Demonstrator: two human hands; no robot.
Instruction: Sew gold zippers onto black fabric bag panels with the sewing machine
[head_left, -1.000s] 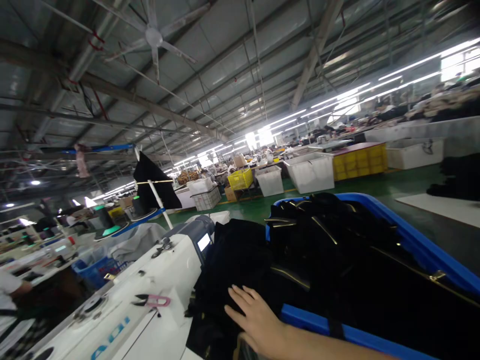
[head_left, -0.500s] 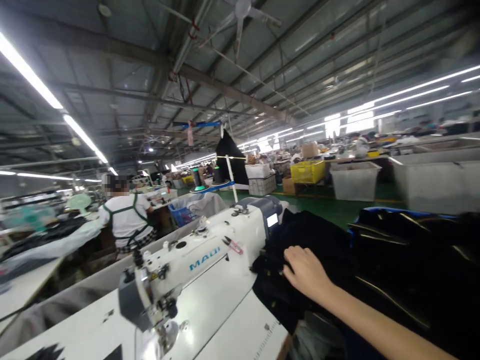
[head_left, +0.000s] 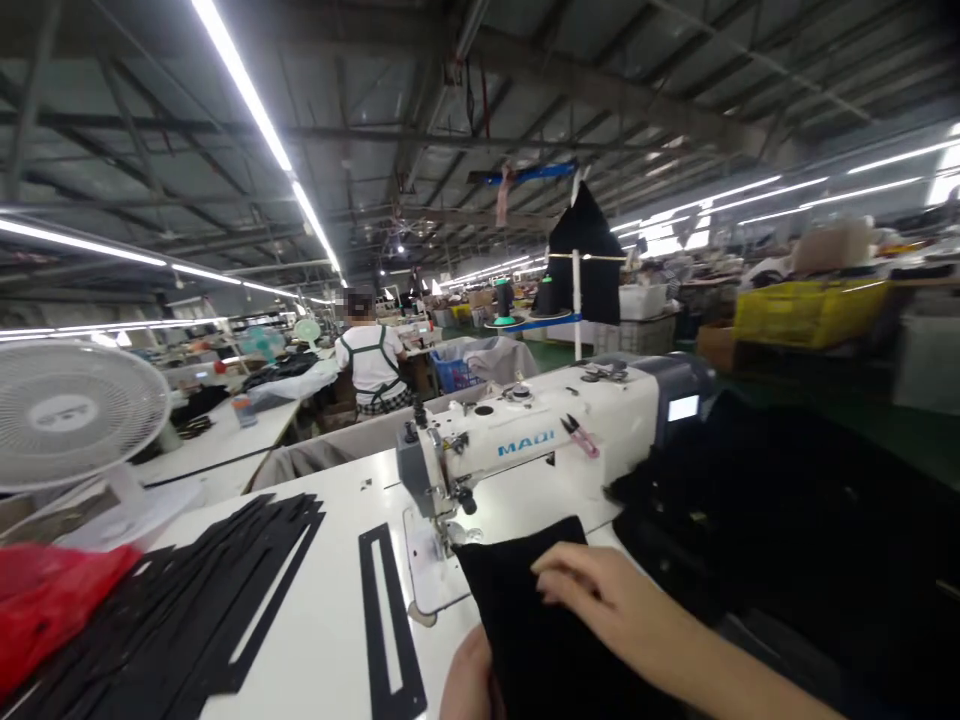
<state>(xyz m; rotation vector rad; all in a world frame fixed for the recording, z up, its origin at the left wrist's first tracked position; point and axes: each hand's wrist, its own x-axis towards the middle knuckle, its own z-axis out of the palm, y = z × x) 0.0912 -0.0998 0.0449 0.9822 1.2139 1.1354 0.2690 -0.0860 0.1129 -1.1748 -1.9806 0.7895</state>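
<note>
A black fabric piece (head_left: 525, 610) lies in front of the white sewing machine (head_left: 540, 440), its far left corner close to the needle area. My right hand (head_left: 600, 600) is on top of it, fingers curled and pinching the cloth. At the bottom edge, my left hand (head_left: 471, 678) grips the fabric's left side; part of its fingers is hidden. Left of the cloth, a black strip frame with a long slot (head_left: 390, 620) rests on the white table (head_left: 315, 610). Pink-handled thread snips (head_left: 581, 437) sit against the machine's body.
A stack of black slotted strips (head_left: 187, 600) covers the table's left, beside red material (head_left: 60, 610) and a white fan (head_left: 67, 415). Dark fabric (head_left: 787, 520) is heaped at right. Thread cones (head_left: 551, 297) stand behind the machine. A co-worker (head_left: 371, 360) faces away further back.
The view has turned left. My right hand has left the dark heap and is now on a black fabric piece before the machine. My left hand has come into view at its edge.
</note>
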